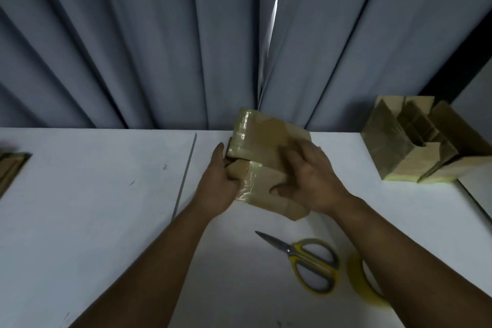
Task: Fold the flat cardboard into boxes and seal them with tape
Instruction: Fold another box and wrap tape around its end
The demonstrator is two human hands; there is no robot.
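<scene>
- Grey-blue curtains (133, 48) hang behind a white surface (93, 208), and the lighting's pretty dim overall.
- The small cardboard box (269, 138) is held just above the middle of the surface between both hands. It's tilted so a taped face looks at the camera.
- The left hand (222, 177) is wrapped round the left end, with its fingers curled in at a flap corner. The right hand (310, 178) is clamped over the right side, fingers on top and thumb tucked at the near edge. So both are gripping the box and neither is free.
- Handling-wise, I'd guess it's light and empty. It's probably stiff along the creases, but the panels would dent if you squeezed the middle.
- The glossy tape strip (243, 138) down the left part looks slick. I'd hold it by bare cardboard at the edges and corners, which is roughly where the hands are.
- The near-side flap looks like the weak spot and could crease or pop open if tugged.
- The right hand is motion-blurred, so which fingers actually press is a guess. The underside and far side of the box are hidden, so I can't say if those seams are taped.
- The yellow tape roll (358, 281) at near right is half covered by the right forearm and blurry. Yellow-handled scissors (306, 258) lie just beside it, blades closed.
- The folded boxes (410, 146) sit far right, well apart from the hands and partly cut off by the frame. A stack of flat cardboard (10, 168) is clipped by the left edge.
</scene>
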